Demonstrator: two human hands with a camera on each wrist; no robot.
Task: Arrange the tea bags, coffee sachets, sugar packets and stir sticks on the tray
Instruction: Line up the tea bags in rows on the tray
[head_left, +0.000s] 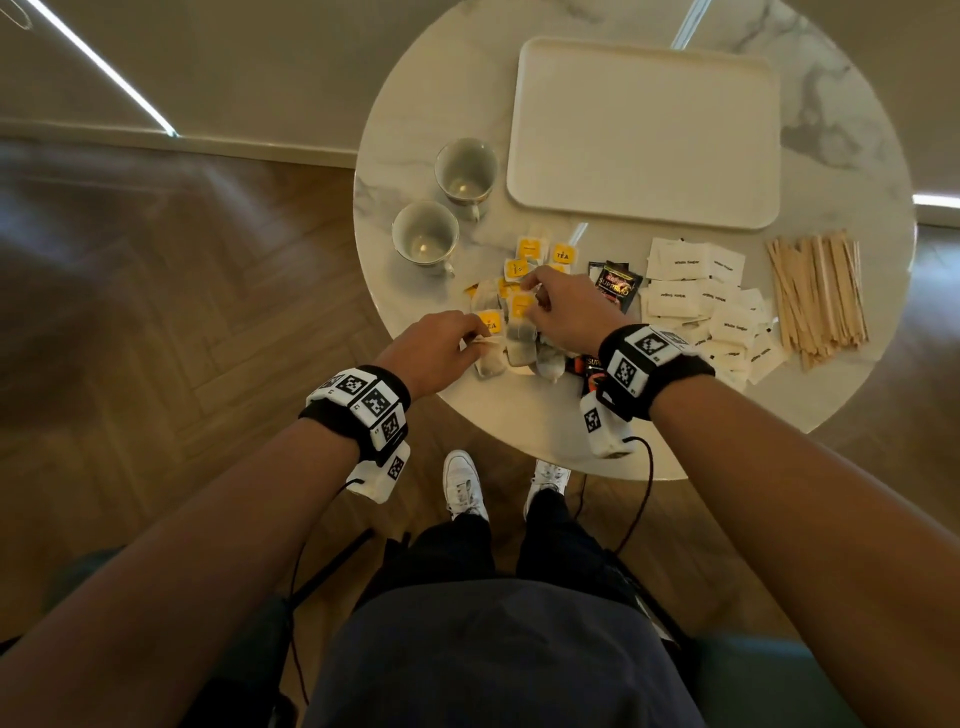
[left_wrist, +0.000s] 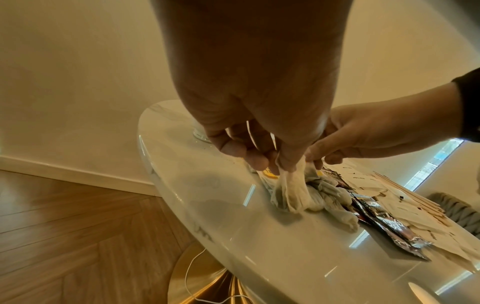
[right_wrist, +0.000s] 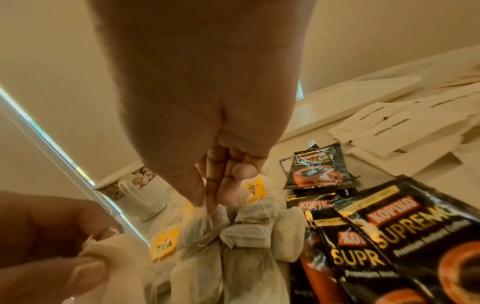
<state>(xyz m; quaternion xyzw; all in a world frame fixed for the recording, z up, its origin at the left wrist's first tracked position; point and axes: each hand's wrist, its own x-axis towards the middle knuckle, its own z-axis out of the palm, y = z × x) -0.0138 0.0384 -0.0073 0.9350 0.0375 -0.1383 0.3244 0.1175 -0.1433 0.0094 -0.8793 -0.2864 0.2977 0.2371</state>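
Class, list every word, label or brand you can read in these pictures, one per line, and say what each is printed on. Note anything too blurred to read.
"TEA": yellow tea bag tag.
"KOPIKO SUPREMO": black coffee sachet.
"White Sugar": white sugar packets.
Small print under "SUPREMO" on the sachet: too blurred to read.
Square black-and-white codes on the wrist bands: patterns, not words.
Stir sticks, tray, cups: no text visible.

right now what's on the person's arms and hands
Both forearms are bare, with no sleeves or gloves. The left hand and right hand each sit ahead of a black wrist band carrying white blocks printed with black square markers; a thin dark cable trails from each.
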